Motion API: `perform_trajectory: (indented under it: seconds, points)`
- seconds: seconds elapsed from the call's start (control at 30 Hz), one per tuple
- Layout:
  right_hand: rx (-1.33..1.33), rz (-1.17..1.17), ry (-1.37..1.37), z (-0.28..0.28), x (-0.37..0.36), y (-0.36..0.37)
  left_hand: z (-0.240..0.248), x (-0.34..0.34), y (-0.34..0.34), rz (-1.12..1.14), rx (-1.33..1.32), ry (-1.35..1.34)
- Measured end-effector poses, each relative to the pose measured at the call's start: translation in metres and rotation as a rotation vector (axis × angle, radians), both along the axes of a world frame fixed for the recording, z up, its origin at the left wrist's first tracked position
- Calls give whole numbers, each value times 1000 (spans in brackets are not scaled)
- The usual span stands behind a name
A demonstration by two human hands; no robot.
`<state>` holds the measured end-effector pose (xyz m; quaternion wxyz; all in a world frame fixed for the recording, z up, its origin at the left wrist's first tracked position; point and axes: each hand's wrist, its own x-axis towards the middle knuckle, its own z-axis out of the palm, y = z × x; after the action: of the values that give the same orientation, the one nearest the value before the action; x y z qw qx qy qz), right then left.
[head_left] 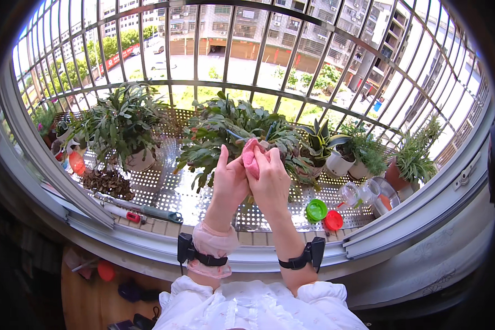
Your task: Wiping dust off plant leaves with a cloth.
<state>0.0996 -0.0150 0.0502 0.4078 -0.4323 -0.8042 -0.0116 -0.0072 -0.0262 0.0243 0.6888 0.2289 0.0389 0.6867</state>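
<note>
Right hand (271, 177) closed, fingers bunched round a pink cloth (250, 156); left hand (229, 181) against it, thumb spread, fingertips hidden, grip can't be told. Cloth is at the middle leafy plant (206, 135) on a perforated metal sheet (168, 190); green lid (316, 210), red lid (333, 220) to the right, dry leaves (107, 183) left.

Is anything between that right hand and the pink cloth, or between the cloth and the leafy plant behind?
Nothing visible separates the right hand from the pink cloth, which it grips directly. Toward the leafy plant, only a thin blue strip shows; whether it blocks anything, I can't tell.
</note>
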Motion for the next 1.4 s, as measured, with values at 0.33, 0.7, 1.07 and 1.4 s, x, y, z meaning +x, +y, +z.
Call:
perform_trajectory:
  seconds: [0.33, 0.7, 1.07, 1.4]
  points:
    - [-100, 95, -36, -1, 22, -32, 0, -1, 6, -69, -32, 16]
    - [-308, 307, 19, 6, 51, -52, -12, -4, 11, -90, -80, -35]
    - [116, 212, 212, 59, 4, 41, 3, -20, 19, 107, -264, 190]
    - [-16, 45, 49, 13, -15, 8, 5, -30, 18, -22, -75, 167]
